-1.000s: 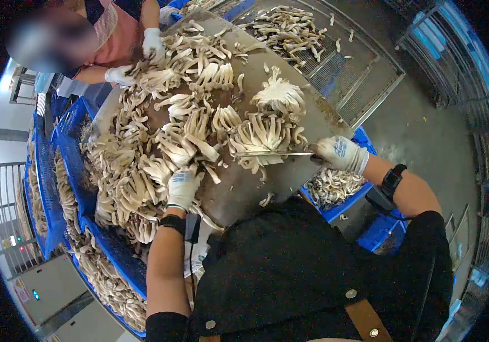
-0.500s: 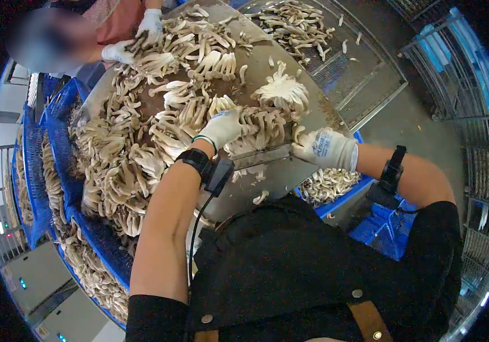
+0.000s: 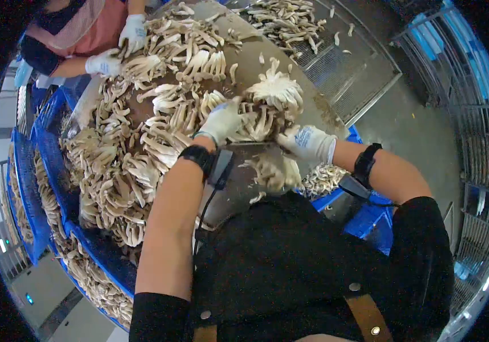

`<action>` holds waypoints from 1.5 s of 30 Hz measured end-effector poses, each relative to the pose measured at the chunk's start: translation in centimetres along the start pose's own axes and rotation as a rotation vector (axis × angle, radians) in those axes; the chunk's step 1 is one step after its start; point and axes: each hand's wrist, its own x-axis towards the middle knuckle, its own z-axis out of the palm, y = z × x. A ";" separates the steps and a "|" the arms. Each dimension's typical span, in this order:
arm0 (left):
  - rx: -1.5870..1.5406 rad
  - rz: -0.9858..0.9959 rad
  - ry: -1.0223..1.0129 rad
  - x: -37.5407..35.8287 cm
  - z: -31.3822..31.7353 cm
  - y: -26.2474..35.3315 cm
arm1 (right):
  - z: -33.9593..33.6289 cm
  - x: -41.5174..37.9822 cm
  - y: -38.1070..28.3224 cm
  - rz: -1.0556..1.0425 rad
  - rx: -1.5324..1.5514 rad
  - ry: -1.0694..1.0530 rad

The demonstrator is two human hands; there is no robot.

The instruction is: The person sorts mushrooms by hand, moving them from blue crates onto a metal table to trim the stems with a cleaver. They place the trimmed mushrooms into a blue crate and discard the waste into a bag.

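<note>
My left hand (image 3: 222,122), in a white glove, is closed on the near side of a cluster of long-stemmed mushrooms (image 3: 257,124) on the metal table (image 3: 233,196). My right hand (image 3: 308,142), also gloved in white, is closed at the cluster's right side. From it a knife (image 3: 250,143) reaches left, its thin blade edge showing just below the cluster; the handle is hidden in the fist. A blurred clump of cut mushrooms (image 3: 275,171) lies between the blade and my apron. Just beyond my hands sits a pale, fanned-out mushroom cluster (image 3: 277,90).
Mushroom heaps (image 3: 113,165) cover the table's left side. Blue crates (image 3: 56,165) of mushrooms line the left edge; another blue crate (image 3: 330,199) stands below my right hand. Across the table, a co-worker's gloved hands (image 3: 133,34) handle mushrooms. A mesh rack (image 3: 364,85) stands at far right.
The cluster under my left hand has shifted and turned. Cut mushrooms now lie in front of the knife. My right hand has moved slightly left and up. The whole view has shifted a little.
</note>
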 end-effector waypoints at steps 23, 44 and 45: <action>0.154 -0.032 -0.097 -10.8 11.1 6.8 | 2.8 -16.6 -2.7 0.503 0.476 0.840; -0.912 -0.413 0.231 -22.8 5.4 1.6 | 9.6 0.6 -10.9 0.050 1.613 0.420; -0.046 -0.113 0.565 -23.8 5.4 2.1 | 10.2 1.9 -11.0 -0.002 1.570 0.349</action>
